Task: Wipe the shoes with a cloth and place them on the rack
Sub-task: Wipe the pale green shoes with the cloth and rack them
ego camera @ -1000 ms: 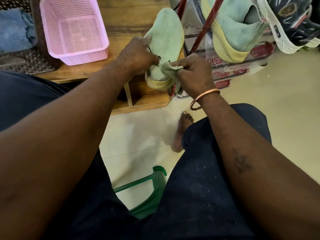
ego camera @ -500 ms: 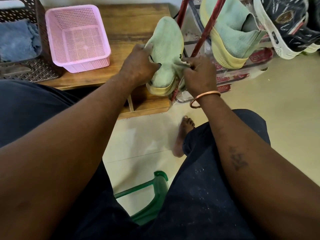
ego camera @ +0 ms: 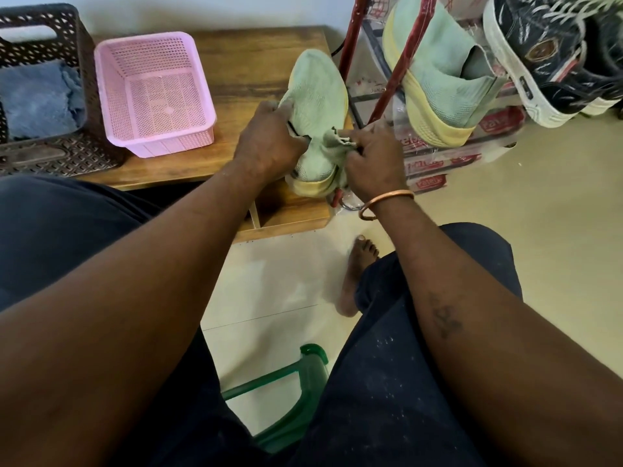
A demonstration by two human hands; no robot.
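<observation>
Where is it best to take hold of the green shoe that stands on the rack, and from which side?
Probably grip the green shoe on the rack at its open heel collar, coming from the near right. The collar faces that way and offers an edge to pinch, while a red rack bar crosses its toe half and the black sneaker sits close beyond.

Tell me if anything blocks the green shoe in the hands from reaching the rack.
Nothing lies in the gap between the held shoe and the rack. Its red bars cross in front of the shelf, and the matching shoe and a dark sneaker already sit there. The left hand grips that shoe, the right hand the cloth.
</observation>
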